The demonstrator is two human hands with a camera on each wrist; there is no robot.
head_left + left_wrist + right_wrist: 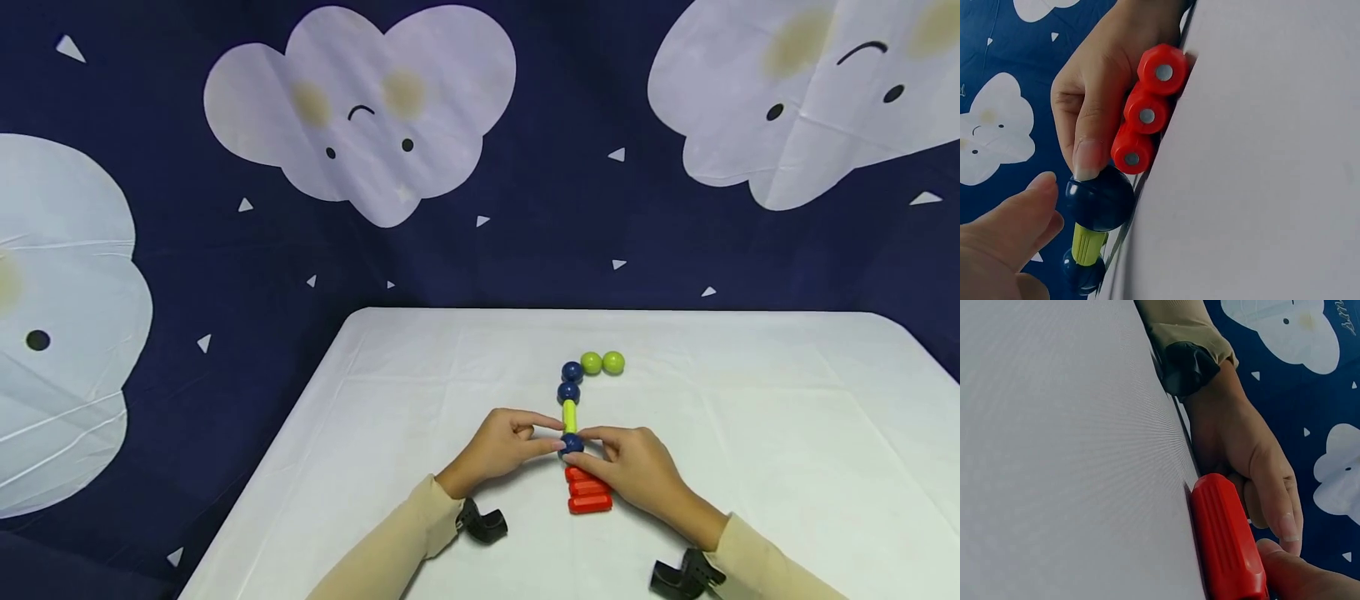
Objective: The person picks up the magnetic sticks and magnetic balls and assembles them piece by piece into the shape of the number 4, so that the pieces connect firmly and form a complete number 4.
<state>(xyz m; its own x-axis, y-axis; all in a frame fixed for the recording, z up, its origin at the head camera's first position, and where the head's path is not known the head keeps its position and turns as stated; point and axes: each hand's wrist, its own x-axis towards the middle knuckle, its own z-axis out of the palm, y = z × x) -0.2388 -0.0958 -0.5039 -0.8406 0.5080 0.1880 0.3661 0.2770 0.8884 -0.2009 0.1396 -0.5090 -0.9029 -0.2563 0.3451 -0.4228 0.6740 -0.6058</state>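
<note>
My right hand [637, 467] pinches a glossy blue ball [572, 443] between thumb and index finger. From the left, my left hand [498, 442] reaches to the same ball, thumb and index extended; in the left wrist view a small gap separates its fingers from the ball. A yellow-green ridged rod [569, 417] runs from this ball to a second blue ball [568, 392]. Just below the hands lie three red ridged rods [589, 503], side by side, with grey round discs in their ends. The right wrist view hides the blue balls.
Beyond the second blue ball, another blue ball [572, 372] continues the row, followed by two green balls [602, 362] turned to the right. All lies on a white-covered table [750, 400]. Behind it hangs a dark blue cloth [555, 267] with clouds. Black wrist straps [483, 525] are worn.
</note>
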